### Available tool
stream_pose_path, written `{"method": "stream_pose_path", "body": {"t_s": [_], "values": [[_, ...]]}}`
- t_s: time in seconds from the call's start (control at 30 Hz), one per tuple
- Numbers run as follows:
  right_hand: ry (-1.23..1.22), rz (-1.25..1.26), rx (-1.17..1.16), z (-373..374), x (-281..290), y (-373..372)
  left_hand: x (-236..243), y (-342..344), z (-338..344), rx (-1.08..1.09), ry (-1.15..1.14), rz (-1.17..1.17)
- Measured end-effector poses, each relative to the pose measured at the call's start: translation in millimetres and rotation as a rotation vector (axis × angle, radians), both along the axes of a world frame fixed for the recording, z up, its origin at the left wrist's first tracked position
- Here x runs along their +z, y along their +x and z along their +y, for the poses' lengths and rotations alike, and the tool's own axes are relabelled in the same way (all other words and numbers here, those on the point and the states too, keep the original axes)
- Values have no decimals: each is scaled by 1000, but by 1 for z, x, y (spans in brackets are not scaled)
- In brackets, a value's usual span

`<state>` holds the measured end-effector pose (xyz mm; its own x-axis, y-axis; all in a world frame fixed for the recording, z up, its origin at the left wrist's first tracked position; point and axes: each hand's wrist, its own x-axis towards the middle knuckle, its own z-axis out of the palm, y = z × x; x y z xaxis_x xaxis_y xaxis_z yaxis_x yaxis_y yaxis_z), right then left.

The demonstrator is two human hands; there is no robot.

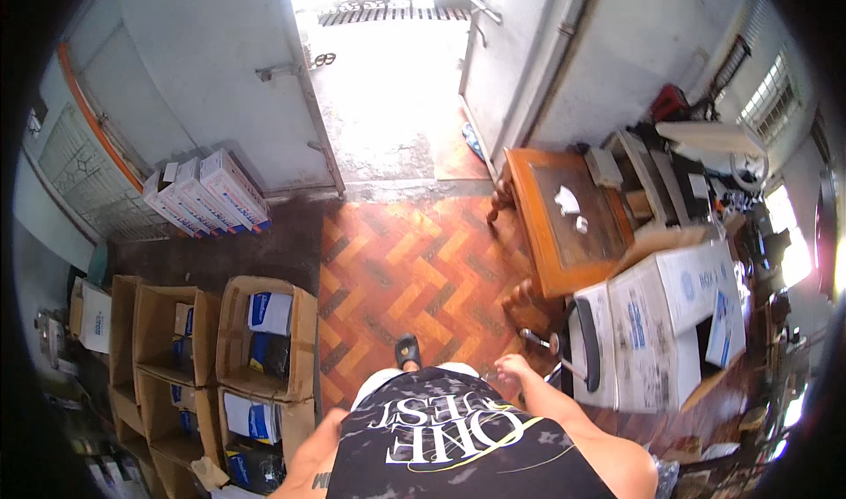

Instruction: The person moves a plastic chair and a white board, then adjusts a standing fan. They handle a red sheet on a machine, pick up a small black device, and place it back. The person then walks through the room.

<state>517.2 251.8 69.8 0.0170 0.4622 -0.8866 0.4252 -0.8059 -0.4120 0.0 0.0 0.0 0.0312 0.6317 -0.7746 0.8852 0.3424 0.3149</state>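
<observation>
My right hand (509, 368) hangs beside my right thigh with its fingers curled, and nothing shows in it. Closest to it is a chrome bar (535, 338), part of a black-padded frame (584, 345) that stands against a stack of white boxes. The hand and the bar appear apart. On my left side the arm (308, 450) hangs down, and its hand is hidden. One dark clog (407, 351) shows on my foot, on the herringbone wood floor (397, 270).
Open cardboard boxes (264, 292) holding blue-and-white packs stand at left. Long white cartons (231, 190) lean by a metal door (211, 58). At right are a wooden table (524, 221) with white scraps and large white boxes (652, 323). A bright doorway (379, 102) opens ahead.
</observation>
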Motion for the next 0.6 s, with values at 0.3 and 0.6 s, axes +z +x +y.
{"method": "stream_pose_path", "body": {"t_s": [0.3,0.6], "values": [[-123,-81,57,219,-35,-40,82,-105,474,670,365,-230],[-116,-282,732,583,-36,-152,82,-175,652,876,-182,-336]]}}
